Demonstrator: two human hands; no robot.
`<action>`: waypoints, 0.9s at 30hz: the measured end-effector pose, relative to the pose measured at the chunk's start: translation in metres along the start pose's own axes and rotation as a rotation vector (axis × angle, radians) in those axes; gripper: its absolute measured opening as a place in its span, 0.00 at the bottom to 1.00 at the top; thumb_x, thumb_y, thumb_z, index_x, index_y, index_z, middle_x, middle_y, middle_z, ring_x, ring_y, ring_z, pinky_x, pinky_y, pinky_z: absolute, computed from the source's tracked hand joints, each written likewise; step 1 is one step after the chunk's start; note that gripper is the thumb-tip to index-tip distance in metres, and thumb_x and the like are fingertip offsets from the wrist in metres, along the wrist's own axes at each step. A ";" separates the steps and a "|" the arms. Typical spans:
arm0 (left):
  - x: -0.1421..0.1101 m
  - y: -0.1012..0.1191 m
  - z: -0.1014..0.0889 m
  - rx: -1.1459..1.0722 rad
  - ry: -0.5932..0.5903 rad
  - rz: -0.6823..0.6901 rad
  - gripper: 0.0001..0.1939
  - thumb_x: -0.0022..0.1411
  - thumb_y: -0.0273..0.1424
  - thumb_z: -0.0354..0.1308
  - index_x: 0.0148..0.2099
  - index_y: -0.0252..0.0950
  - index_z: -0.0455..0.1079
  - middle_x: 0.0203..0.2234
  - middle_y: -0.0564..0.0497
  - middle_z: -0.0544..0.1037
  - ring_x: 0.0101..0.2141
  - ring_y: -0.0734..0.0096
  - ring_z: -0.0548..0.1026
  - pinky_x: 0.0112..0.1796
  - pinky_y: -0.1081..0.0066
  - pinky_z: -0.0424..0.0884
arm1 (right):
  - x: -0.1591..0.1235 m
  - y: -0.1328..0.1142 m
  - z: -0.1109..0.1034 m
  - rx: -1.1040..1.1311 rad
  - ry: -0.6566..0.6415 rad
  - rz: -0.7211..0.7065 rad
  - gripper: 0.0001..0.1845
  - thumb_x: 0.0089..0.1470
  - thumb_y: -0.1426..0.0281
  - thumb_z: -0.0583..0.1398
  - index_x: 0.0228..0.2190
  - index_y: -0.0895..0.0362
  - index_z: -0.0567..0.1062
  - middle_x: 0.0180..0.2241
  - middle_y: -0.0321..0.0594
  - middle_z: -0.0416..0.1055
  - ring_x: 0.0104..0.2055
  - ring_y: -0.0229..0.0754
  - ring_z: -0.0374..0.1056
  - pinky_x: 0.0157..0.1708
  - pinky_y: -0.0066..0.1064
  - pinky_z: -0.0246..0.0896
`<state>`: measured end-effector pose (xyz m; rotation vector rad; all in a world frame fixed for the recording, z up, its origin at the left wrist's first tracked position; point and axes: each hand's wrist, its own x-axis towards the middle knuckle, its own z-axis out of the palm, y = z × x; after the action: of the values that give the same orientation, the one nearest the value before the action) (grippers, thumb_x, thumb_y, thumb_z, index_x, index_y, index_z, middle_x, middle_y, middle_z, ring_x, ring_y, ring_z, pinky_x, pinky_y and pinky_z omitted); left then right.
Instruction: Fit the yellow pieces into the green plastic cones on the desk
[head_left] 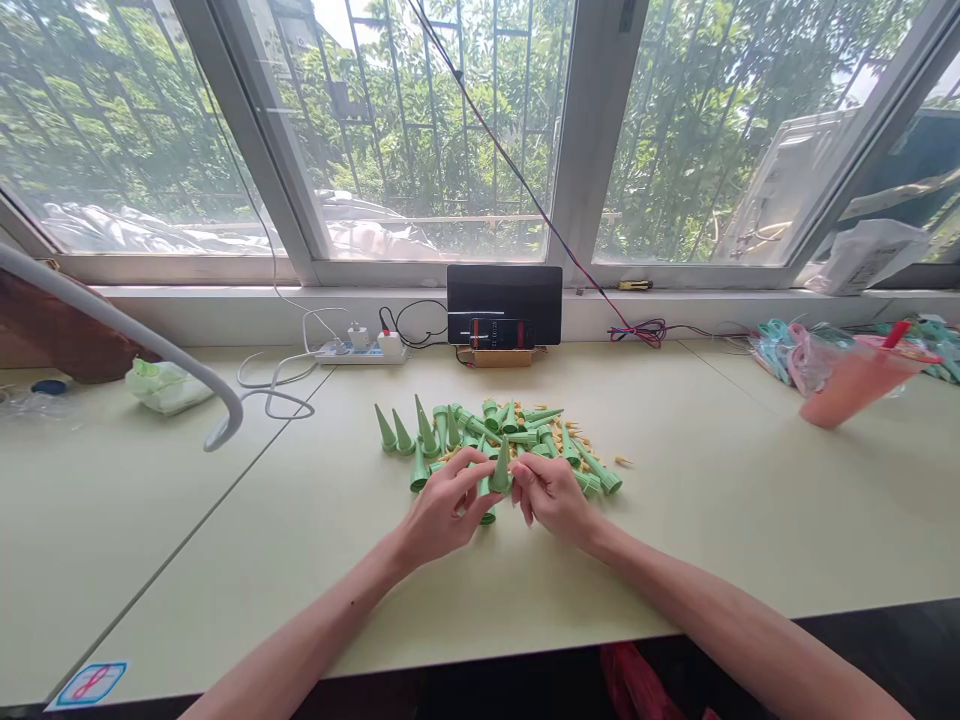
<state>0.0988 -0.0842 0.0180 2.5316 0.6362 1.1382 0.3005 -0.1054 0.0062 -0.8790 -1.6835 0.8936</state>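
Note:
A heap of green plastic cones [517,432] lies mid-table, mixed with small yellow pieces [577,432]. A few cones [405,436] stand upright at the heap's left. My left hand [444,505] pinches a green cone [500,468] that points up, its fingers closed round the base. My right hand [553,492] meets it from the right, fingers curled together at the cone's base. Whether the right fingers hold a small piece is hidden.
A phone [501,334] leans on a dark stand [504,298] at the back by the window. A white power strip [361,350] with cables lies left of it. A white lamp arm [127,335] crosses the left side. A pink drink cup [855,384] lies at right.

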 end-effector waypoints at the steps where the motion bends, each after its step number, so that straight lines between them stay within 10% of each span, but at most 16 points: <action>1: 0.000 -0.001 0.000 0.006 0.005 0.003 0.13 0.67 0.25 0.56 0.53 0.39 0.65 0.39 0.49 0.68 0.21 0.85 0.63 0.20 0.79 0.63 | 0.000 0.000 0.000 -0.002 0.003 -0.003 0.24 0.68 0.57 0.50 0.23 0.56 0.66 0.18 0.32 0.67 0.13 0.31 0.63 0.16 0.24 0.54; 27: 0.007 0.007 0.000 0.101 0.040 -0.017 0.08 0.64 0.28 0.59 0.44 0.37 0.65 0.31 0.53 0.67 0.22 0.80 0.64 0.23 0.76 0.64 | 0.003 -0.005 -0.001 -0.085 0.049 -0.001 0.20 0.68 0.56 0.49 0.29 0.56 0.67 0.20 0.31 0.65 0.15 0.31 0.59 0.19 0.26 0.54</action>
<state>0.1048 -0.0870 0.0259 2.5872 0.7420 1.1816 0.3002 -0.1053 0.0123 -0.9497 -1.6889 0.7984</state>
